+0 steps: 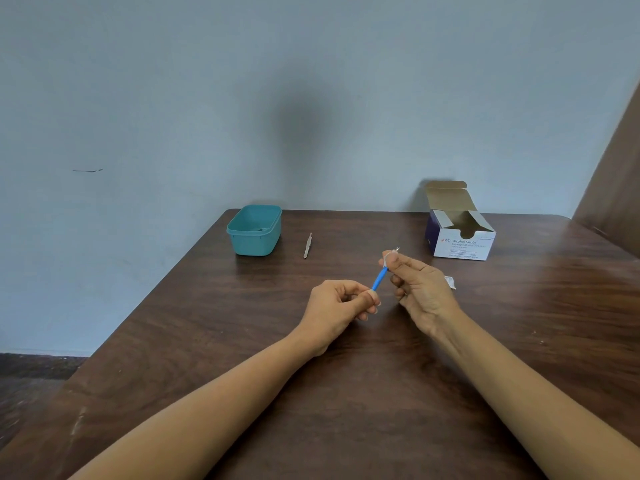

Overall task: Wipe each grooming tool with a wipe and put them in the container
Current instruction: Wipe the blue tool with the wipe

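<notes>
My left hand (341,306) pinches the lower end of a thin blue-handled grooming tool (379,278) above the middle of the table. My right hand (420,289) grips the tool's upper part through a small white wipe (388,258); the metal tip pokes out just past my fingers. Metal tweezers (307,245) lie flat on the table further back. A teal plastic container (254,230) stands open at the back left of the table, left of the tweezers; something small and dark shows inside it.
An open white and blue box of alcohol swabs (460,233) stands at the back right. A torn white wrapper (450,282) lies just behind my right hand. The brown wooden table (207,341) meets a pale blue wall at its far edge.
</notes>
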